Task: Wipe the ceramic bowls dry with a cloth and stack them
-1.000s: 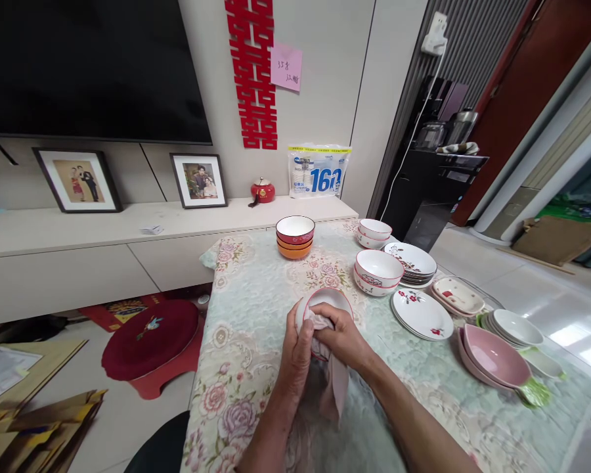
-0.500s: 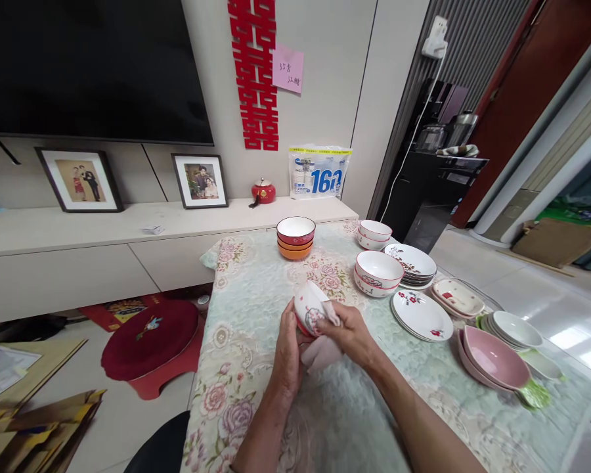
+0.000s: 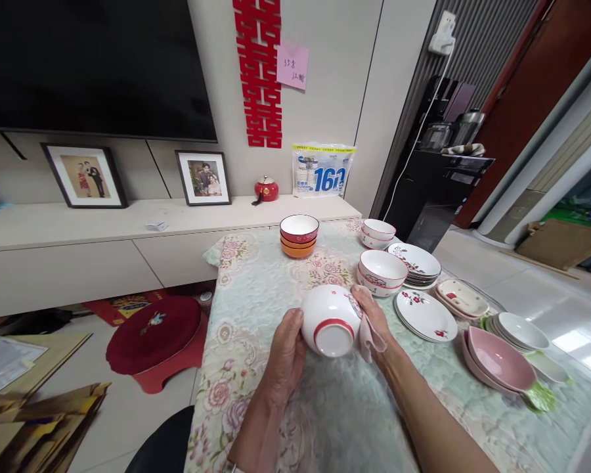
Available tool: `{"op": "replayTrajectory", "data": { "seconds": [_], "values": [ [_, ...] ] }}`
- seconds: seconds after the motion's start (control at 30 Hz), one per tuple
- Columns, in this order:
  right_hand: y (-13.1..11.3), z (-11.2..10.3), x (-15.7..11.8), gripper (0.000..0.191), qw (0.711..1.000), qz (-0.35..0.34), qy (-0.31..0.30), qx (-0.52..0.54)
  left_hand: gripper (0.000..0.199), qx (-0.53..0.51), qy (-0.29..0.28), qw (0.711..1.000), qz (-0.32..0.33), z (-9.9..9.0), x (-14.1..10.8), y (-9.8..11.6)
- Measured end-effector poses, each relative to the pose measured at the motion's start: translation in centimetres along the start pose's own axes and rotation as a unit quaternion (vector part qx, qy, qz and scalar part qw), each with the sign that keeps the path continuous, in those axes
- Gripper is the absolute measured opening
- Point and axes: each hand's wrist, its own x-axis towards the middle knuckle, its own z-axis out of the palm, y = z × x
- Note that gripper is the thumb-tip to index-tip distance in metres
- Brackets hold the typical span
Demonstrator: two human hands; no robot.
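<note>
Between my hands, above the table, is a white bowl (image 3: 329, 309) with a red ring round its foot and a printed pattern on its side. It is tipped so that its underside faces me. My left hand (image 3: 288, 345) grips the bowl's left side, thumb on the outer wall. At the bowl's right side, my right hand (image 3: 372, 315) presses a pale pink cloth (image 3: 371, 338) against the wall, its loose end hanging down. The fingers of both hands are partly hidden behind the bowl.
Stacked red and orange bowls (image 3: 299, 238) stand at the table's far edge. To the right are white bowls (image 3: 383, 269), floral plates (image 3: 426, 316), dark-edged plates (image 3: 416, 259), square dishes (image 3: 461, 297) and pink dishes (image 3: 500, 358). A red stool (image 3: 155, 335) stands left of the flowered tablecloth (image 3: 246, 295).
The bowl has been turned so its foot now faces me. My right hand and the cloth have moved to its right side, and the view has shifted slightly.
</note>
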Motion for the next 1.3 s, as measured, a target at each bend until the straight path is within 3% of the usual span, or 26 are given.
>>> {"op": "replayTrajectory", "data": {
  "seconds": [0.17,0.33,0.43,0.53,0.67,0.87,1.07,1.17,1.3],
  "values": [
    [1.0,-0.2,0.6,0.039,1.0,0.018,0.012,-0.002,0.03,-0.072,-0.072,0.992,-0.077,-0.7,0.0,0.2],
    [2.1,-0.4,1.1,0.038,0.997,-0.033,0.042,-0.06,0.038,-0.062,-0.054,0.995,-0.053,-0.6,-0.1,0.1],
    [2.1,-0.4,0.8,0.03,0.983,-0.12,0.061,-0.129,0.039,-0.024,-0.043,0.998,-0.033,-0.4,0.0,-0.5],
    [1.2,-0.1,-0.1,0.022,0.949,-0.238,0.063,-0.196,0.037,0.01,-0.045,0.999,-0.012,-0.4,0.0,-1.2],
    [-1.1,0.7,-2.1,0.028,0.9,-0.345,-0.011,-0.266,0.032,0.03,-0.046,0.998,0.005,-0.6,0.0,-1.7],
    [-2.5,2.6,-5.0,0.027,0.839,-0.425,-0.096,-0.326,0.023,0.04,-0.076,0.996,0.033,-0.7,0.0,-1.8],
    [-1.5,3.5,-5.1,0.026,0.749,-0.482,-0.057,-0.45,0.03,0.072,-0.098,0.993,0.013,-0.2,-0.3,-1.2],
    [-1.4,2.9,-4.0,0.028,0.762,-0.457,-0.079,-0.453,0.027,0.039,-0.101,0.994,0.008,-0.1,-0.4,-1.3],
    [-1.2,1.8,-2.3,0.029,0.845,-0.384,-0.113,-0.354,0.021,0.011,-0.109,0.994,0.0,-0.2,-0.4,-1.7]
  ]
}}
